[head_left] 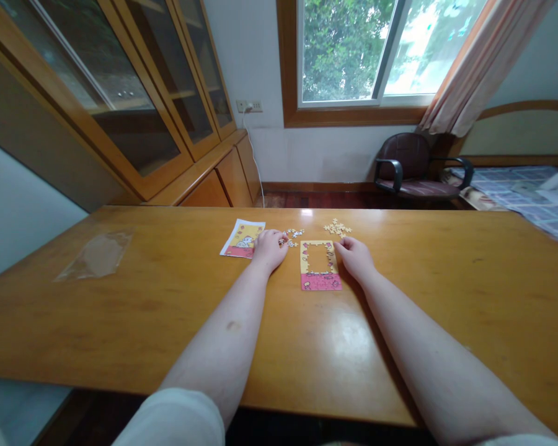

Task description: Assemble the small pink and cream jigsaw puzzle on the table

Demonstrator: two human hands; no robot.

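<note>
A partly assembled jigsaw puzzle (pixel 320 282) lies flat on the table, yellow above and pink below, with a rectangular gap in its middle. My right hand (pixel 356 256) rests beside its upper right edge, fingers curled in and fingertips close to the border; anything in them is hidden. To the left, my left hand (pixel 270 250) has its fingers bent together at a small pile of white-patterned puzzle pieces (pixel 294 235). Whether it grips one cannot be made out. Partly under that hand is a printed reference picture (pixel 238 240) with a white figure on yellow and pink.
Loose yellow puzzle pieces (pixel 337 228) form a heap behind my right hand. A clear plastic bag (pixel 95 255) lies at the left of the wooden table (pixel 167 310). Beyond the table stand a glass-doored cabinet (pixel 199 148), an armchair (pixel 404 161) and a bed (pixel 521 192).
</note>
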